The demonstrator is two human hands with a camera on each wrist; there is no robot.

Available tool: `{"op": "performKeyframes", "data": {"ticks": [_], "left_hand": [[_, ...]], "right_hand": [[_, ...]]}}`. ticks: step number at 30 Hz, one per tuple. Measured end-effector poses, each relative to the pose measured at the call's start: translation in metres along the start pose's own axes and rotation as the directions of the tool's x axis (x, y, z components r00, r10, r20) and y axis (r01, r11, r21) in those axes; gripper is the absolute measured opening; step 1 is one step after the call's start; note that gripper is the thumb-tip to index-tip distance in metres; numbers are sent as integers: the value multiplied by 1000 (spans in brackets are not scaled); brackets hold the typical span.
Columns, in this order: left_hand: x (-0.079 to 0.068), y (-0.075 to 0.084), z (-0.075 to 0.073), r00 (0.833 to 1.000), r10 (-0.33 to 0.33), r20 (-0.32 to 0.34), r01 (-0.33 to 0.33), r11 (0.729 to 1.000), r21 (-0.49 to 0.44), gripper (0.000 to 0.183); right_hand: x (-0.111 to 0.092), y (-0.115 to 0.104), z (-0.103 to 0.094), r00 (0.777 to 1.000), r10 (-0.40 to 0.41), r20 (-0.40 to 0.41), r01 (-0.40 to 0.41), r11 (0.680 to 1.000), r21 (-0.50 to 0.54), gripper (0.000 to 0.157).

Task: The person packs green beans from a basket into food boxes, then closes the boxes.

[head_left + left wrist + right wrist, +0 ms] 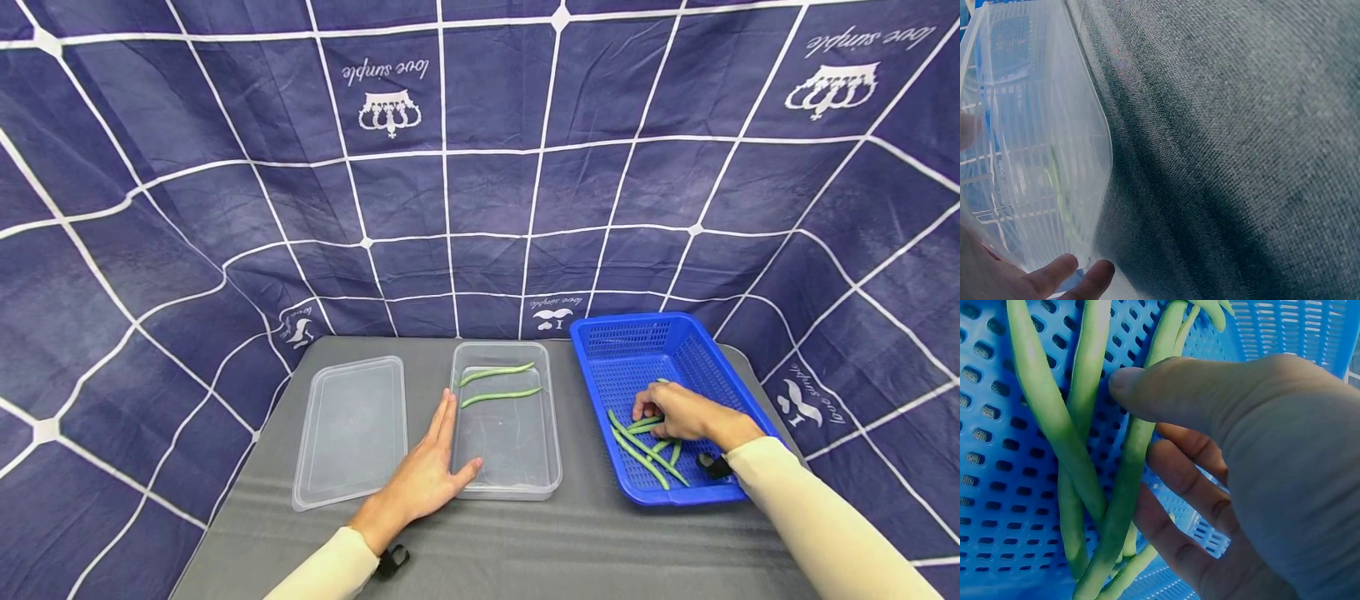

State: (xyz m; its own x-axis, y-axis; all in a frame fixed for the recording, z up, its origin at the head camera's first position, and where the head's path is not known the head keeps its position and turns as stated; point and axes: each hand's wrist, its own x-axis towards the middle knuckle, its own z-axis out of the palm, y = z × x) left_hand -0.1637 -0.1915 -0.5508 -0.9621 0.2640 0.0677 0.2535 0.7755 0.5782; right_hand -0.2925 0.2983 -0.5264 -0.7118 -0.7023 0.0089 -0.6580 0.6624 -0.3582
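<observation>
Along the left side of a clear plastic container [504, 454] lies my left hand [423, 477], fingers extended and touching its wall, thumb over the near part of the rim. Two green beans [501, 395] lie crosswise inside, towards the far end. My right hand [678, 412] reaches down into a blue perforated basket [588, 354]. In the right wrist view, its thumb and curled fingers pinch a green bean [1125, 469] from both sides. Several other green beans [1054, 428] lie crossed beside it on the basket floor.
A translucent flat lid [354, 429] lies on the grey tabletop [517, 550], left of the container. Behind the table and at both sides hangs a dark blue cloth [487, 200] with white grid lines.
</observation>
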Motion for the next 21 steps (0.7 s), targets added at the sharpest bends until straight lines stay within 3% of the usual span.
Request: {"op": "performKeyframes", "data": {"ticks": [2,9,16,21], "left_hand": [[0,1,0,1000,0,-1,0,1000,-3,118],[-1,2,1,1000,-9,4,9,1000,-1,119],[-2,2,1,1000,-6,4,6,1000,1,119],[-1,2,1,1000,-4,0,4,1000,1,118]], "right_hand": [[-1,3,1,1000,-12,-12,12,1000,7,36],[-6,12,4,981,-163,-103,167,986,29,34],[-8,-1,-8,998,-60,-21,61,998,28,29],[-11,-4,-13,998,-53,-32,53,998,20,27]]}}
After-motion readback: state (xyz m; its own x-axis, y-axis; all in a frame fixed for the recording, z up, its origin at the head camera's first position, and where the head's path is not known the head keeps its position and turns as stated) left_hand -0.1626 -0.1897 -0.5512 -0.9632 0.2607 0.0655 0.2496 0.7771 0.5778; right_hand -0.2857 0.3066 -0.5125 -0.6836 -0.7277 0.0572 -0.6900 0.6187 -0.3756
